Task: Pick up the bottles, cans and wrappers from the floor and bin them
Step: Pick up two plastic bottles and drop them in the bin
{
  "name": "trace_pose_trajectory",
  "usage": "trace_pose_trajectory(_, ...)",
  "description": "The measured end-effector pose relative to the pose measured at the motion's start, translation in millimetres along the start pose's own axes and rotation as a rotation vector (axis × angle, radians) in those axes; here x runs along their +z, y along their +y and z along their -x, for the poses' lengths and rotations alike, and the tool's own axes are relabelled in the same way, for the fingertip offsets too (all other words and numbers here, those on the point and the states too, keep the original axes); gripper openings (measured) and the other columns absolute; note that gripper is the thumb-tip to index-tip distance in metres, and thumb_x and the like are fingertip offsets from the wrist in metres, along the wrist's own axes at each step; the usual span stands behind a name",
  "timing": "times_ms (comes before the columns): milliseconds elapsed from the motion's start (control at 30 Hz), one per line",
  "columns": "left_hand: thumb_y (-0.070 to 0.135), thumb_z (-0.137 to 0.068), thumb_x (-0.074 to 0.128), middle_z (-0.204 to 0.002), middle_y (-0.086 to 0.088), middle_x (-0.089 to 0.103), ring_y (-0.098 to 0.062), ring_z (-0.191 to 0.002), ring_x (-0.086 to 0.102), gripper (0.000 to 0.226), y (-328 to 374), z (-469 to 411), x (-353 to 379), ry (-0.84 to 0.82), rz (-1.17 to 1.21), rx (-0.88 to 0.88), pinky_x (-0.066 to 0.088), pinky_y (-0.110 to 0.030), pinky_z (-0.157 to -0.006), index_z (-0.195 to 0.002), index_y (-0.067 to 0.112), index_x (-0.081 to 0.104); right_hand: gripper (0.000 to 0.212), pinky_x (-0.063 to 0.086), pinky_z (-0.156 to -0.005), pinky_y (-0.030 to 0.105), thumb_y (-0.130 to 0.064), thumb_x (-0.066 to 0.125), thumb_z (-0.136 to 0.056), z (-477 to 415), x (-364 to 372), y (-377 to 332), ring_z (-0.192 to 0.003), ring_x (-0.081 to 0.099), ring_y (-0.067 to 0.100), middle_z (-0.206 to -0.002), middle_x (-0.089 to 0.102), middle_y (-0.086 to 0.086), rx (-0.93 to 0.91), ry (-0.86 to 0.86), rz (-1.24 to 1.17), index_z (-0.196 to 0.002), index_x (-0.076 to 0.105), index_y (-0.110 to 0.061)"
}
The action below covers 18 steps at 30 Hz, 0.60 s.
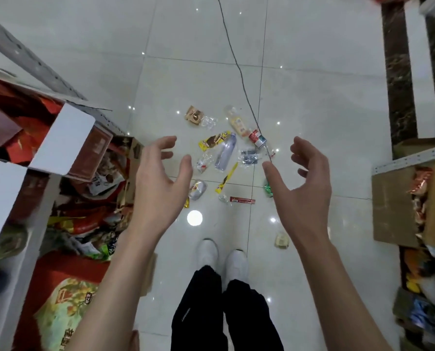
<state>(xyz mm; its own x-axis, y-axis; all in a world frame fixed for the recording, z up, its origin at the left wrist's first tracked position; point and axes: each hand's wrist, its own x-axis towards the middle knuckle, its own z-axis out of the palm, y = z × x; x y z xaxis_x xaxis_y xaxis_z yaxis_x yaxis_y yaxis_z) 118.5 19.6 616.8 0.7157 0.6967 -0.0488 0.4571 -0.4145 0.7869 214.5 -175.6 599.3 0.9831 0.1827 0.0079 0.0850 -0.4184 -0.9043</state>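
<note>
Here, both hands hover empty over littered floor.
Left hand and right hand are spread, fingers curled, above a clear bottle and wrappers.

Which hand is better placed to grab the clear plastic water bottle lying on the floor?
Left. The open left hand appears just beside the clear plastic water bottle; the open right hand sits farther off, past the crumpled clear wrapper.
</note>
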Motion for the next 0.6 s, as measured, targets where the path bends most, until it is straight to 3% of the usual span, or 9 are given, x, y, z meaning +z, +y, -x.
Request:
trace_pose_trajectory(67,0.032,-0.097,0.059,-0.131,0.011,0.052,0.002,-0.115,0.052,0.040,-30.1,-24.4,27.5,-0.008,-0.007,-0.004,0.044,-0.023,-0.098,-0.135,0.022,0.050,0.061,0.041,-0.095,0.009,-0.029,0.078,-0.089,-17.8,25.1,33.0,-0.121,0.055,0.004,-0.133,0.054,-0.004,0.012,-0.013,0.012,-0.143,0.051,-0.023)
trace_pose_trajectory(233,0.029,-0.096,0.061,-0.130,0.009,0.054,-0.001,-0.111,0.053,0.038,-135.8,-83.0,111.3,-0.013,-0.029,-0.010,0.045,-0.023,-0.094,-0.132,0.018,0.052,0.062,0.045,-0.101,0.019,-0.031,0.077,-0.089,-59.8,107.9,143.3,-0.118,0.054,0.001,-0.135,0.053,-0.003,0.014,-0.046,0.060,-0.144,0.050,-0.021)
trace_pose_trajectory(433,0.034,-0.096,0.059,-0.133,0.010,0.051,-0.001,-0.113,0.051,0.040,-289.9,-150.3,222.5,-0.066,-0.084,0.001,0.046,-0.024,-0.089,-0.134,0.022,0.050,0.062,0.042,-0.097,0.010,-0.033,0.076,-0.090,-110.0,221.1,294.5,-0.116,0.054,0.001,-0.133,0.053,-0.002,-0.014,-0.076,0.102,-0.143,0.050,-0.018)
trace_pose_trajectory(600,0.035,-0.095,0.059,-0.134,0.004,0.050,-0.007,-0.114,0.053,0.044,-401.3,-197.7,306.9,-0.113,-0.154,0.034,0.046,-0.029,-0.088,-0.136,0.022,0.049,0.060,0.046,-0.101,0.022,-0.036,0.074,-0.089,-150.7,299.0,408.0,-0.120,0.055,0.010,-0.132,0.052,-0.001,-0.064,-0.060,0.129,-0.141,0.051,-0.017)
